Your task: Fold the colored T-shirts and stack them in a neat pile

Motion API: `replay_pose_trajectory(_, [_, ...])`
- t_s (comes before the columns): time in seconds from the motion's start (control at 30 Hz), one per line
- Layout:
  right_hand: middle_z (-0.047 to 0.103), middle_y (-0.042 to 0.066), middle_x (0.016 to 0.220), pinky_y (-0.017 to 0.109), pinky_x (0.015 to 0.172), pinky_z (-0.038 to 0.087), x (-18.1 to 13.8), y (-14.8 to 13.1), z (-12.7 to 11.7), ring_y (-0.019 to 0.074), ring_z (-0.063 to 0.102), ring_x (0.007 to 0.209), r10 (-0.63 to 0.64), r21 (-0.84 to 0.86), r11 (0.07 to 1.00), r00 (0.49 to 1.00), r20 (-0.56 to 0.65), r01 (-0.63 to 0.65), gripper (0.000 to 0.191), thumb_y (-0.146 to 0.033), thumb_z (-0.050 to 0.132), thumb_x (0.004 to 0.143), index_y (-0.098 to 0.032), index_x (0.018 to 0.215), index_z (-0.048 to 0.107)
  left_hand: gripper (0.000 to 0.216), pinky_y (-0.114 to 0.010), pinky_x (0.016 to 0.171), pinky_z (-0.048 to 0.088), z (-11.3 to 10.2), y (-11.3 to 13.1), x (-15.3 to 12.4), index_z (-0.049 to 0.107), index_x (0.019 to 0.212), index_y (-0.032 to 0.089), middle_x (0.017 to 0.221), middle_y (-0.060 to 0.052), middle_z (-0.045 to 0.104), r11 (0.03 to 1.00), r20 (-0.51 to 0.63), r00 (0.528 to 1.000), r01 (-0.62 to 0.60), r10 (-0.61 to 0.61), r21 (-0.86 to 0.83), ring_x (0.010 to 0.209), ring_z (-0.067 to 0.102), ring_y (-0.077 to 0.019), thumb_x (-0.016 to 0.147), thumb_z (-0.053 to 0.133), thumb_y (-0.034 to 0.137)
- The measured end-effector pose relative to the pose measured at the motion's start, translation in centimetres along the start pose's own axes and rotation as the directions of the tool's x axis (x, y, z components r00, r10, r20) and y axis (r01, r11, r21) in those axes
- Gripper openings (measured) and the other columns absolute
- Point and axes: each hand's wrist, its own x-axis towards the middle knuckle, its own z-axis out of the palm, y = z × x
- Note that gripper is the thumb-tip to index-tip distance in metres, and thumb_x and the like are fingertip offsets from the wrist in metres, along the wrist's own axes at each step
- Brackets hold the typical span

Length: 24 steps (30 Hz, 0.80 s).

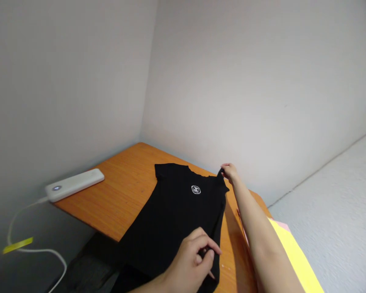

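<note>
A black T-shirt (173,215) with a small white logo lies spread on the orange wooden table (122,191), its lower part hanging over the near edge. My right hand (230,171) reaches far across and pinches the shirt's right shoulder near the wall. My left hand (193,256) is closed on the shirt's right side edge near the front of the table, fingers curled into the fabric.
A white power bank (75,184) lies at the table's left edge, its white cable (33,244) trailing down to the floor. Yellow and pink fabric (293,252) sits at the table's right side. Grey walls meet behind the table.
</note>
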Motion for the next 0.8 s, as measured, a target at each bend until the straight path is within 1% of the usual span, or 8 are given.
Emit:
replay_pose_trajectory(0.1, [0.058, 0.009, 0.122, 0.041, 0.085, 0.053, 1.1, -4.5, 5.8, 0.0204, 0.060, 0.101, 0.041, 0.032, 0.999, 0.995, 0.096, -0.044, 0.033, -0.036, 0.057, 0.095, -0.018, 0.123, 0.056, 0.023, -0.019, 0.058, 0.054, -4.0, 1.3, -2.0, 0.067, 0.095, 0.020, 0.097, -0.003, 0.049, 0.999, -0.159, 0.987, -0.029, 0.026, -0.016, 0.067, 0.053, -0.0078, 0.092, 0.051, 0.036])
replay_pose_trajectory(0.2, [0.057, 0.009, 0.122, 0.042, 0.085, 0.053, 1.0, -8.6, 12.8, 0.0211, 0.060, 0.102, 0.012, 0.055, 0.998, 0.980, 0.196, -0.023, 0.036, -0.036, 0.058, 0.094, -0.016, 0.124, 0.055, 0.023, -0.019, 0.060, 0.054, -8.3, 1.5, -4.3, 0.067, 0.095, 0.022, 0.096, -0.003, 0.052, 0.997, -0.349, 0.937, 0.002, 0.026, 0.081, 0.077, 0.056, -0.0127, 0.090, 0.054, 0.041])
replay_pose_trajectory(0.33, [0.057, 0.009, 0.122, 0.041, 0.085, 0.053, -1.3, -11.3, 21.5, 0.0201, 0.060, 0.101, 0.011, 0.039, 0.999, 0.940, 0.342, -0.026, 0.034, -0.035, 0.058, 0.095, -0.016, 0.124, 0.055, 0.027, -0.021, 0.059, 0.053, -13.2, -1.3, -7.2, 0.067, 0.092, 0.022, 0.090, -0.003, 0.054, 0.965, -0.550, 0.835, 0.142, 0.002, 0.219, 0.079, 0.056, -0.0156, 0.085, 0.060, 0.047])
replay_pose_trajectory(0.43, [0.058, 0.009, 0.121, 0.041, 0.084, 0.053, -3.4, -11.3, 25.5, 0.0199, 0.061, 0.099, 0.023, 0.001, 1.000, 0.901, 0.434, -0.026, 0.034, -0.035, 0.058, 0.095, -0.016, 0.123, 0.055, 0.032, -0.024, 0.056, 0.055, -15.1, -4.3, -8.7, 0.066, 0.091, 0.021, 0.086, -0.003, 0.055, 0.947, -0.583, 0.811, 0.227, -0.054, 0.228, 0.078, 0.057, -0.0179, 0.083, 0.060, 0.052])
replay_pose_trajectory(0.5, [0.059, 0.008, 0.119, 0.041, 0.083, 0.054, -4.3, -11.0, 26.9, 0.0203, 0.061, 0.099, 0.017, -0.026, 1.000, 0.880, 0.474, -0.005, 0.033, -0.036, 0.059, 0.094, -0.016, 0.122, 0.056, 0.033, -0.024, 0.054, 0.055, -15.6, -5.7, -9.3, 0.064, 0.091, 0.021, 0.085, -0.003, 0.055, 0.939, -0.580, 0.812, 0.248, -0.068, 0.237, 0.075, 0.057, -0.0174, 0.083, 0.058, 0.053])
replay_pose_trajectory(0.6, [0.060, 0.008, 0.117, 0.040, 0.081, 0.055, -4.6, -10.4, 26.9, 0.0201, 0.062, 0.097, -0.038, -0.052, 0.996, 0.872, 0.488, 0.073, 0.034, -0.037, 0.058, 0.094, -0.016, 0.121, 0.056, 0.035, -0.023, 0.050, 0.051, -15.6, -6.4, -9.9, 0.062, 0.094, 0.021, 0.084, -0.003, 0.057, 0.918, -0.567, 0.823, 0.255, -0.040, 0.305, 0.065, 0.057, -0.0150, 0.086, 0.051, 0.054])
replay_pose_trajectory(0.7, [0.060, 0.007, 0.116, 0.040, 0.082, 0.054, -4.6, -9.3, 24.9, 0.0197, 0.062, 0.096, -0.143, -0.089, 0.975, 0.882, 0.448, 0.203, 0.031, -0.037, 0.058, 0.094, -0.016, 0.118, 0.058, 0.032, -0.025, 0.056, 0.050, -15.8, -6.1, -10.1, 0.060, 0.095, 0.023, 0.082, -0.002, 0.061, 0.854, -0.554, 0.833, 0.283, 0.007, 0.436, 0.063, 0.059, -0.0153, 0.088, 0.048, 0.052])
replay_pose_trajectory(0.8, [0.062, 0.008, 0.111, 0.040, 0.091, 0.048, -5.4, -7.4, 21.9, 0.0201, 0.059, 0.101, -0.253, -0.163, 0.926, 0.879, 0.405, 0.341, 0.022, -0.028, 0.058, 0.093, -0.015, 0.111, 0.061, 0.027, -0.027, 0.064, 0.050, -16.3, -5.7, -10.1, 0.058, 0.098, 0.024, 0.079, -0.001, 0.063, 0.787, -0.548, 0.836, 0.311, 0.041, 0.533, 0.064, 0.060, -0.0162, 0.087, 0.048, 0.047])
